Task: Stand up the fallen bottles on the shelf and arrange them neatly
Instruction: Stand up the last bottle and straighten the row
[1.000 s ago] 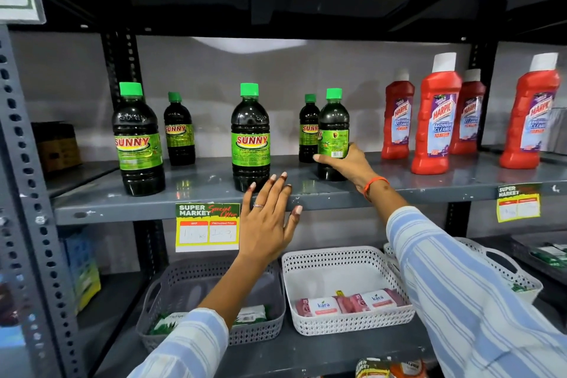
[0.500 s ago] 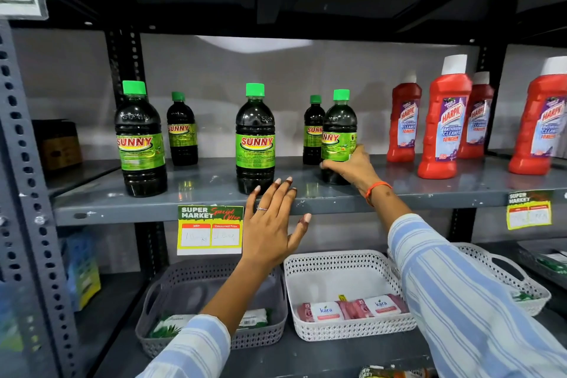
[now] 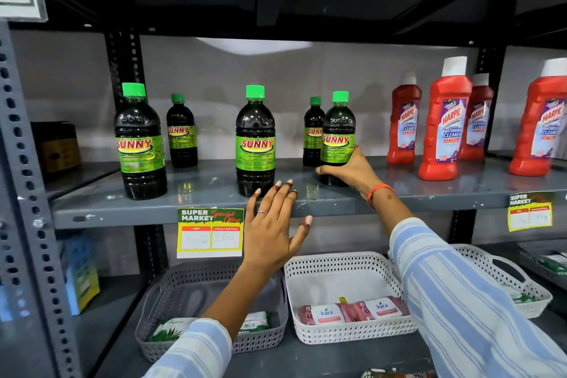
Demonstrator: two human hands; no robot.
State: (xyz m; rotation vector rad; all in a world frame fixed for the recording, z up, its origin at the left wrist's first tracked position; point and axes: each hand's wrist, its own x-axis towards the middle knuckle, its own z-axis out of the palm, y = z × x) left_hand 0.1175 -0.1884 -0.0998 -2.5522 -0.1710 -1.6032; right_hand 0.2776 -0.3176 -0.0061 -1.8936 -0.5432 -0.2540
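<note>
Dark glossy plastic, green screw cap, shiny green SUNNY label: rightmost SUNNY bottle (image 3: pixel 337 135) upright on the scuffed grey metal shelf (image 3: pixel 196 193), lower body wrapped by the right hand (image 3: pixel 352 170). Left hand (image 3: pixel 273 224) flat, fingers spread, holding nothing, near the shelf's front lip by the middle SUNNY bottle (image 3: pixel 255 144).

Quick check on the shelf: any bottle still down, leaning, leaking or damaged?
Nothing stands out. All five Sunny bottles stand upright with caps on, including the one the right hand grips. The red Harpic bottles are upright too. No spill shows on the shelf. The left hand hovers open at its front edge.
</note>
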